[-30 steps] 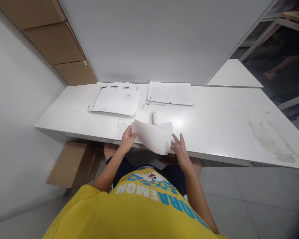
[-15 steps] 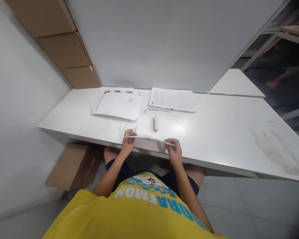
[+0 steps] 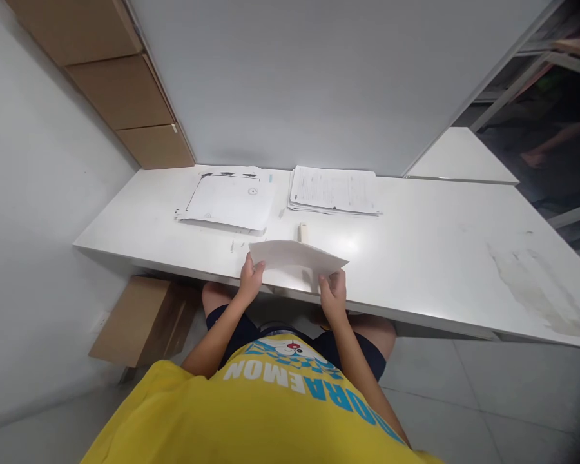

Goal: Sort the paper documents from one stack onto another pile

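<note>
A small set of white paper sheets (image 3: 294,256) is held level just above the near edge of the white desk (image 3: 415,245). My left hand (image 3: 250,277) pinches its left corner. My right hand (image 3: 333,290) grips its right side near the front. Just behind the sheets lies a small cream stapler (image 3: 302,231), partly hidden by them. Further back are two paper stacks: one with a drawn outline (image 3: 229,201) on the left, and a printed one (image 3: 332,191) on the right.
A grey partition wall (image 3: 294,77) stands behind the desk. Brown cardboard boxes (image 3: 120,90) are stacked at the back left, and another box (image 3: 142,319) sits on the floor under the desk. The desk's right part has a stained patch (image 3: 531,290).
The sheets were hanging down off the desk edge, then were swung up edge-on, and now lie nearly flat. My right hand went from open beside them to gripping them.
</note>
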`<state>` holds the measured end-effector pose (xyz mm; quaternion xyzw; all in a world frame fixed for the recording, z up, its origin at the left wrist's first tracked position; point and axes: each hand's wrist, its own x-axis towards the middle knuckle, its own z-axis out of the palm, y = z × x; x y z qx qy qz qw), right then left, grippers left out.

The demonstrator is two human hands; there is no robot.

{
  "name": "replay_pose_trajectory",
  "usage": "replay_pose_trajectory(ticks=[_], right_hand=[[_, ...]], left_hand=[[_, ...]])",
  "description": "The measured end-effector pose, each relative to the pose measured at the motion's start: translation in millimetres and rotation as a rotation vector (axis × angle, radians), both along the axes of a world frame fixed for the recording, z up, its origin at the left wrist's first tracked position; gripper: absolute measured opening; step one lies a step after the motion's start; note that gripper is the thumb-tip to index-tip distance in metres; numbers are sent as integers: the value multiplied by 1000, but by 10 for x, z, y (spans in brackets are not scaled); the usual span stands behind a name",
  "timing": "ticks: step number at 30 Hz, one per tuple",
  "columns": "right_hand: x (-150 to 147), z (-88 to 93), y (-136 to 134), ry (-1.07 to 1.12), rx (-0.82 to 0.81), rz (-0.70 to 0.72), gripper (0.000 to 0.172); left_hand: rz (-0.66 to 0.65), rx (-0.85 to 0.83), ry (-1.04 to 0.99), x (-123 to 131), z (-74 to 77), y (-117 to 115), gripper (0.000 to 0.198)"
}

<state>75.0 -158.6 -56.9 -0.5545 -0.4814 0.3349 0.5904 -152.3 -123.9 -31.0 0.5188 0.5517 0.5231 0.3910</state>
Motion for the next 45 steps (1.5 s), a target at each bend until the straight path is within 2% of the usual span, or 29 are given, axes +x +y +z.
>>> replay_pose_trajectory(ticks=[7, 11, 13, 16, 18, 21, 27, 34, 39, 45], right_hand=[[-45, 56, 22, -46, -33, -50, 34], [-46, 143, -26, -30, -79, -107, 33], [1, 198, -71, -35, -99, -137, 36], [168, 258, -129, -47, -189, -127, 54], [333, 270, -140, -76, -305, -88, 62], [596, 252, -111, -145, -446, -25, 66], [964, 197, -62, -158, -465, -1, 75], [1143, 248, -168, -32, -507, 30, 76], [1145, 245, -215, 52, -483, -52, 74], [1161, 229, -264, 118, -466, -76, 71]], left_hand=[[-5, -43, 0, -9, -1, 24, 42], [-49, -32, -105, -9, 51, 2, 43], [-96, -18, -181, -42, 96, -37, 41], [-160, -42, -210, -107, 174, -96, 37], [-165, -100, -122, -125, 226, -109, 39], [-155, -153, 114, -74, 294, -70, 46], [-245, -96, 453, 169, 301, 56, 36], [-287, 26, 550, 211, 171, 50, 55], [-333, 102, 652, 238, 171, 44, 42], [-359, 98, 705, 262, 208, 21, 42]])
